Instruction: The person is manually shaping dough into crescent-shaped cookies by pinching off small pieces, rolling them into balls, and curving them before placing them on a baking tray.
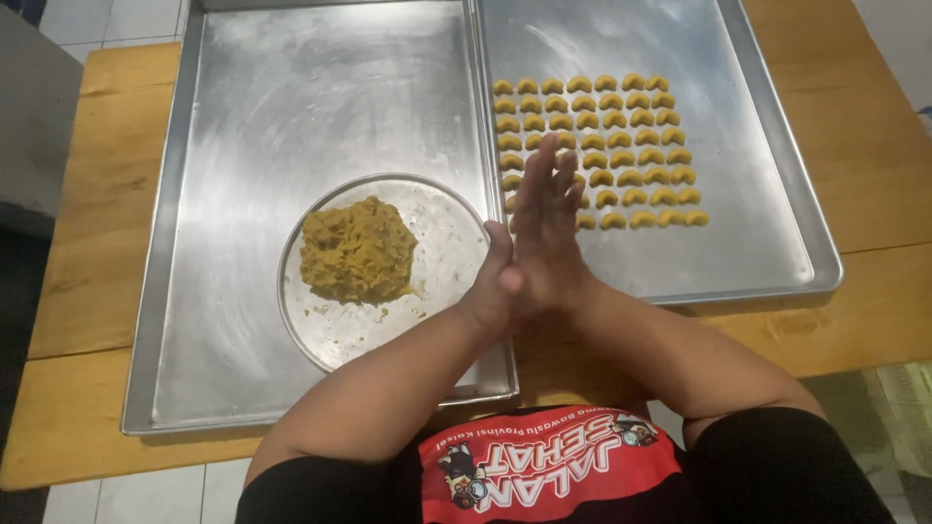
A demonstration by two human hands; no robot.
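Two hands pressed palm-to-palm, contents hidden, hovering between dough mound on plate and crescent rows.

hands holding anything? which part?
Cannot tell. Left hand and right hand are pressed palm to palm above the trays; anything between them is hidden.

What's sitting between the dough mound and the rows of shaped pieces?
In the head view, the pressed-together hands rise between the dough mound and the shaped pieces, above the two trays' adjoining rims.
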